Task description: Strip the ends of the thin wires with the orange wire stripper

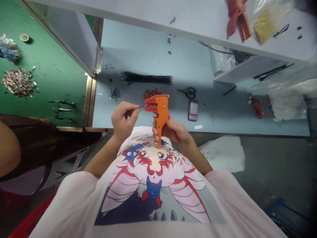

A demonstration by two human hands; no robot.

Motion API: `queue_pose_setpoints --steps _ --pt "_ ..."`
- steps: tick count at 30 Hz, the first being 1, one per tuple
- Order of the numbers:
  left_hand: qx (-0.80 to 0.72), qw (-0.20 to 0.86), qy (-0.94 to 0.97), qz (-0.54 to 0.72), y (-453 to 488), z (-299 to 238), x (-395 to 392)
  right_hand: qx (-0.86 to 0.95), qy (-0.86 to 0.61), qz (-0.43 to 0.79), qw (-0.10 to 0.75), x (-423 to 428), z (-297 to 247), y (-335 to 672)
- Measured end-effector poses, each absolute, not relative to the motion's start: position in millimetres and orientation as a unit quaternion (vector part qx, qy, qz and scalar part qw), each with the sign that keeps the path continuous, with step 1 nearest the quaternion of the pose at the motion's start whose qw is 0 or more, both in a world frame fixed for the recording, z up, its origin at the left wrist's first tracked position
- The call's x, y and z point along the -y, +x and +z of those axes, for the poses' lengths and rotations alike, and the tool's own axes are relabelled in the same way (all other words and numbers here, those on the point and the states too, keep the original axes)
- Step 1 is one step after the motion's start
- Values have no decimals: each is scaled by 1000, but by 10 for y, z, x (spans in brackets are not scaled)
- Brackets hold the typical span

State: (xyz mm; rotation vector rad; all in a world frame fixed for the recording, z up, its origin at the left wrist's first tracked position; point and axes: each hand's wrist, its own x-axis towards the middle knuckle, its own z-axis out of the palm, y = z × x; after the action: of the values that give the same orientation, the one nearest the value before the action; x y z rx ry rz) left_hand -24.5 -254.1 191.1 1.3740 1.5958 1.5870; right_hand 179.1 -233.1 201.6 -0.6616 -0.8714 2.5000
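My right hand (177, 130) is wrapped round the grip of an orange and red wire stripper (162, 112), held upright over the bench's front edge. Between the thumb and fingertips of my left hand (125, 119) is a thin dark wire (141, 106). The wire's far end reaches the red jaws of the stripper; whether they are clamped on it is too small to tell. Behind the tool lies a pile of copper-coloured scraps (151, 94). Farther back, a long bundle of black wires (148, 78) rests on the blue bench.
Scissors (189, 92) and a phone (193, 110) lie right of my hands. A small heap of metal terminals (114, 94) sits to the left. Overhead is a white shelf (198, 23) with another red tool (238, 19). A person's arm (8, 148) shows at far left.
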Motion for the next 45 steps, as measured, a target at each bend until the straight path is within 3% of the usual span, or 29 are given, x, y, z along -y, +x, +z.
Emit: queue_pose_setpoints --steps 12,31,45 --pt "-565 143 603 545 -263 1970 2550 349 -265 879 186 2338 2043 1803" --pt "-571 137 619 522 -296 1951 2542 367 -281 864 202 2349 2012 1788" --pt "-636 146 636 413 -282 1789 2497 301 -273 892 197 2354 1763 1814"
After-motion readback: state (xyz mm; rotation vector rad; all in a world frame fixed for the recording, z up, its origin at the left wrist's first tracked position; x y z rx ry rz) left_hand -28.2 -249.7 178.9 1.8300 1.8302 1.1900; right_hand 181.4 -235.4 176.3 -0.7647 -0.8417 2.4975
